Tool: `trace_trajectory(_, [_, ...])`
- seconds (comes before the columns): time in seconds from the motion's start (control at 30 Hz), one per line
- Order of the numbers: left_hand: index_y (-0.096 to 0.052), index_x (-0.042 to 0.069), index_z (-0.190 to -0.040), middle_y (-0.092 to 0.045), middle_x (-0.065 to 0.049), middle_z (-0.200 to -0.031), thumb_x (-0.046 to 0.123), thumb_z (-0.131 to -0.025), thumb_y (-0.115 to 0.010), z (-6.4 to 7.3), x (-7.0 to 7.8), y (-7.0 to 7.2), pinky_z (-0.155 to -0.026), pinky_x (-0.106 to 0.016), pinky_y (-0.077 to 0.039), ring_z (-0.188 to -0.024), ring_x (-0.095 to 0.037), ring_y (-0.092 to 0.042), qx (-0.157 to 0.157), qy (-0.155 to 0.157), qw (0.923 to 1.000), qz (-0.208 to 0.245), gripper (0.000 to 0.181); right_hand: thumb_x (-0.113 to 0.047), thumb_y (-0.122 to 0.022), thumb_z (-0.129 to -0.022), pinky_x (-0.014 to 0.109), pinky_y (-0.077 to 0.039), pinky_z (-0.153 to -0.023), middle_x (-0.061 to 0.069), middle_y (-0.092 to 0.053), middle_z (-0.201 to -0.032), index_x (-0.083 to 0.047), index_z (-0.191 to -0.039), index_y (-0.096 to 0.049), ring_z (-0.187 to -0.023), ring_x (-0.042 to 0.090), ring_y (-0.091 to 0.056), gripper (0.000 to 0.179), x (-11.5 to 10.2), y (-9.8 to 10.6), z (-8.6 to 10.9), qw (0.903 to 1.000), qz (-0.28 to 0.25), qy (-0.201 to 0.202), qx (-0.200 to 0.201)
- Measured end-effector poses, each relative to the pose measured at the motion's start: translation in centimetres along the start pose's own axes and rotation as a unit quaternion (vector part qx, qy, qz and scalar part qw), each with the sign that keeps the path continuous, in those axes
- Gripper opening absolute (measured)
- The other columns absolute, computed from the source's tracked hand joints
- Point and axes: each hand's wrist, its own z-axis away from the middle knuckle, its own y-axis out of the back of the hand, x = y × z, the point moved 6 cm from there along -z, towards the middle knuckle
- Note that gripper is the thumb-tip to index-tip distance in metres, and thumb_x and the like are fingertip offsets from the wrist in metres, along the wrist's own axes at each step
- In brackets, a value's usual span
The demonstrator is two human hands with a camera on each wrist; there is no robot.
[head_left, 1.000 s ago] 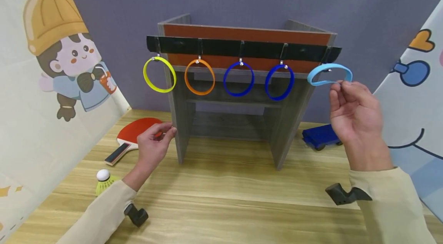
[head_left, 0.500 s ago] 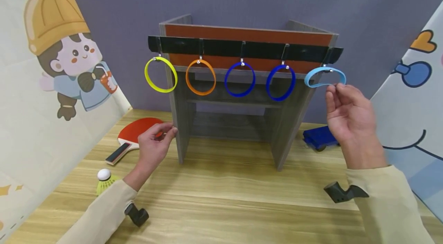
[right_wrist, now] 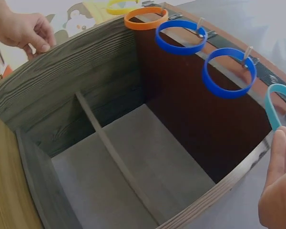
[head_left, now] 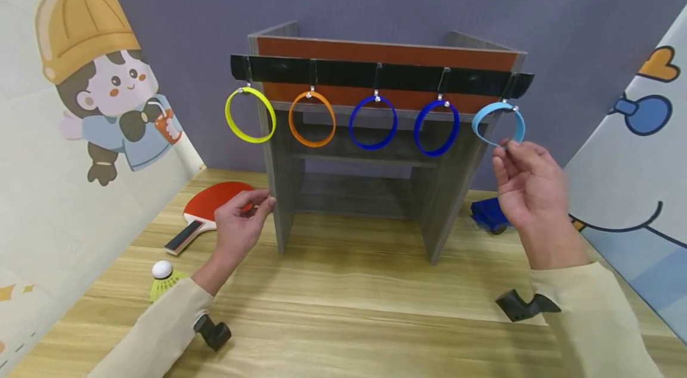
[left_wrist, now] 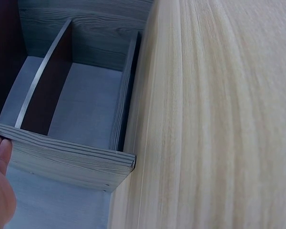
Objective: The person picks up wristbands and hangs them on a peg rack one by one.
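My right hand pinches the bottom of a light blue silicone wristband between thumb and fingertips. The band's top sits at the rightmost metal hook of a black strip. Yellow, orange and two dark blue wristbands hang from the other hooks. My left hand has its fingertips at the front edge of the left side panel of a grey wooden shelf. In the left wrist view, its fingers lie against that panel's outer side.
A red table tennis paddle lies left of the shelf, with a yellow shuttlecock nearer the front. Partly behind my right hand is a blue toy vehicle. Printed panels flank the wooden tabletop.
My right hand has moved left and slightly down, still pinching the light blue wristband. The band has gone from a flattened loop to a rounder one under the hook. The left hand stays put.
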Motion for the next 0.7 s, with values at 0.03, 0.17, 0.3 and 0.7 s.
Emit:
trace_trajectory(0.03, [-0.066,-0.016,-0.087,-0.065,-0.026,-0.078,-0.021,-0.072,-0.07,0.0,0.0,0.0,-0.061,-0.016,-0.053,-0.068,-0.009,-0.065,0.001,0.0,1.0,0.001,0.016,0.006,-0.061,-0.088,0.029,-0.057,-0.067,0.018,-0.067,-0.088,0.001,-0.093,-0.053,-0.071,0.026,-0.068,0.011,0.1,0.0,0.1,1.0,0.008,0.002,0.001])
trace_trajectory(0.17, [-0.066,-0.016,-0.088,-0.065,-0.026,-0.078,-0.019,-0.073,-0.07,0.0,-0.1,0.0,-0.061,-0.017,-0.054,-0.068,-0.01,-0.066,-0.002,0.002,1.0,0.003,0.015,0.005,-0.066,-0.086,0.028,-0.057,-0.066,0.017,-0.067,-0.091,0.002,-0.094,-0.055,-0.071,0.026,-0.068,0.014,0.6,0.3,0.4,0.9993,0.037,0.003,0.011])
trace_trajectory(0.3, [-0.066,-0.016,-0.088,-0.065,-0.025,-0.078,-0.018,-0.073,-0.071,0.1,-0.2,0.0,-0.061,-0.017,-0.054,-0.068,-0.012,-0.066,-0.004,0.004,1.0,-0.001,0.015,0.003,-0.069,-0.083,0.028,-0.056,-0.068,0.016,-0.067,-0.091,0.003,-0.096,-0.057,-0.073,0.025,-0.068,0.018,1.0,0.6,0.7,0.9982,0.058,0.0,0.018])
trace_trajectory(0.7, [-0.067,-0.014,-0.087,-0.066,-0.023,-0.078,-0.018,-0.073,-0.071,0.0,-0.3,0.0,-0.06,-0.02,-0.055,-0.066,-0.014,-0.066,0.001,-0.001,1.0,-0.008,0.015,0.008,-0.059,-0.089,0.029,-0.057,-0.064,0.016,-0.065,-0.083,0.005,-0.088,-0.061,-0.072,0.025,-0.068,0.004,1.9,1.8,2.0,0.9955,0.084,-0.025,-0.036])
